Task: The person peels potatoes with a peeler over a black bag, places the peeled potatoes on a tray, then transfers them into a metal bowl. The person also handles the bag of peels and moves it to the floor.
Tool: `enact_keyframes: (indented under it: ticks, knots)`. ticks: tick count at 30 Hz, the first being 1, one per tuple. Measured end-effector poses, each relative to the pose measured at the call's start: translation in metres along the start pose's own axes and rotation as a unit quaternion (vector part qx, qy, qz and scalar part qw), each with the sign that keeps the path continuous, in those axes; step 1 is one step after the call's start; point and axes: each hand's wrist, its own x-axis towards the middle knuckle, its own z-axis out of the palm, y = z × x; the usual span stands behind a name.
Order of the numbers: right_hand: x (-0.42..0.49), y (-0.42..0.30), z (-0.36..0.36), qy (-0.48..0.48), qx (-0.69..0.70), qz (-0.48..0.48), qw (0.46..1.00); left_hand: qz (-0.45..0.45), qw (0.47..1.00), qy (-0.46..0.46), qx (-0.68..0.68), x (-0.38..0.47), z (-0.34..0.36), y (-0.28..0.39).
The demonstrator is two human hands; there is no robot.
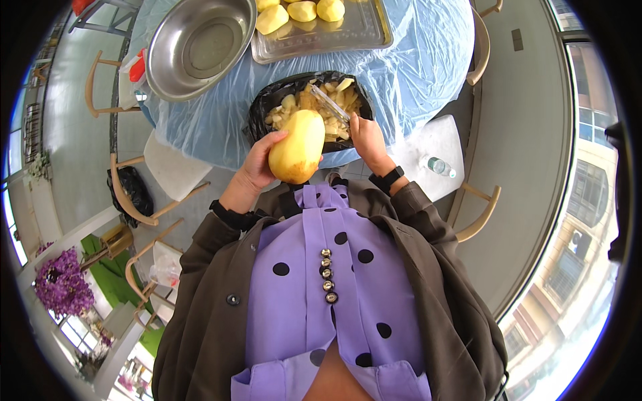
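Observation:
My left hand [260, 159] grips a large potato [298, 145], mostly peeled, with a brownish patch at its end nearest me. In my right hand [369, 140] is a peeler [331, 104], its head pointing away to the upper left, apart from the potato. Beneath both hands, a container lined with a black plastic bag [258, 108] holds a heap of potato peelings [346, 95]. Part of the heap is hidden behind the potato.
A steel basin [168, 60] with some liquid in it stands at the far left of the table, which is covered in blue plastic film [416, 70]. Several peeled potatoes [302, 11] lie on a metal tray [321, 44]. A bottle [440, 167] rests on a white chair seat [441, 138] at right.

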Motion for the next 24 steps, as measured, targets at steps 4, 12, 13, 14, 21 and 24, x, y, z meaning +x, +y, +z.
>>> enact_keyframes:
  ticks: [4, 12, 13, 14, 21, 24]
  knots:
    - [-0.007, -0.057, -0.020, -0.024, 0.009, -0.059, 0.998, -0.026, 0.998, 0.029, 0.041, 0.012, -0.043, -0.006]
    - [-0.004, 0.010, 0.017, -0.039, -0.031, -0.037, 0.998, -0.052, 0.998, -0.023, 0.037, 0.010, -0.022, 0.001]
    - [-0.006, 0.008, 0.015, -0.039, -0.021, -0.023, 0.999, -0.053, 0.998, -0.024, 0.040, 0.008, -0.023, 0.000]
    - [-0.009, 0.006, 0.014, -0.048, -0.010, -0.022, 0.999, -0.074, 0.996, -0.016, 0.052, 0.007, -0.024, 0.002]
    - [0.006, -0.002, 0.022, -0.080, -0.136, -0.126, 0.979, -0.038, 0.974, 0.052, 0.218, 0.008, -0.029, 0.005]
    - [-0.001, 0.026, 0.021, -0.086, -0.066, -0.115, 0.987, -0.030, 0.971, 0.025, 0.236, 0.010, -0.031, 0.010]
